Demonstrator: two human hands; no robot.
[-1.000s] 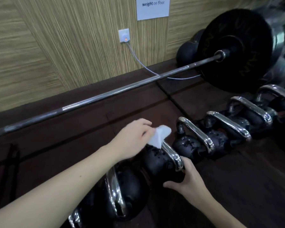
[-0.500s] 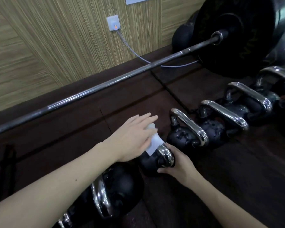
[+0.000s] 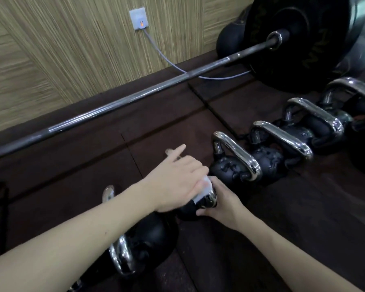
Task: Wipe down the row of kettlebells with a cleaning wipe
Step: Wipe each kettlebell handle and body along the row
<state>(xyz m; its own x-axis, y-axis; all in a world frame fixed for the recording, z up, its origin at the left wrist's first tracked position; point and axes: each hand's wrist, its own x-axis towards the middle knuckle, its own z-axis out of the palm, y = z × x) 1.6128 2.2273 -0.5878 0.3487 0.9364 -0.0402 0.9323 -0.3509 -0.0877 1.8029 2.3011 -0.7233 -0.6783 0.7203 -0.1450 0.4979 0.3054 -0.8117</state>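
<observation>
The left hand [image 3: 177,182] has slid back along the chrome handle of the small kettlebell [image 3: 200,205] toward the person, so the wipe [image 3: 202,189], which a second ago stood up off the far end of that handle, now lies pressed onto its near end. The fingers lie fairly straight over the wipe, the forefinger pointing away, pressing rather than pinching. The right hand [image 3: 221,204] has stayed put, its grip curled against the near side of that kettlebell to steady it. I judge one stroke along the handle is nearly done and the black body remains. On the floor [image 3: 303,228], I count six kettlebells in view in a row running from the near left toward the far right edge: a larger one [image 3: 143,247] under the left forearm, the one being wiped, then four more, the first of them [image 3: 230,167] just beyond the hands. There is one wipe. One barbell [image 3: 135,102] lies along the wall, with one grey cable [image 3: 177,68] behind it.
</observation>
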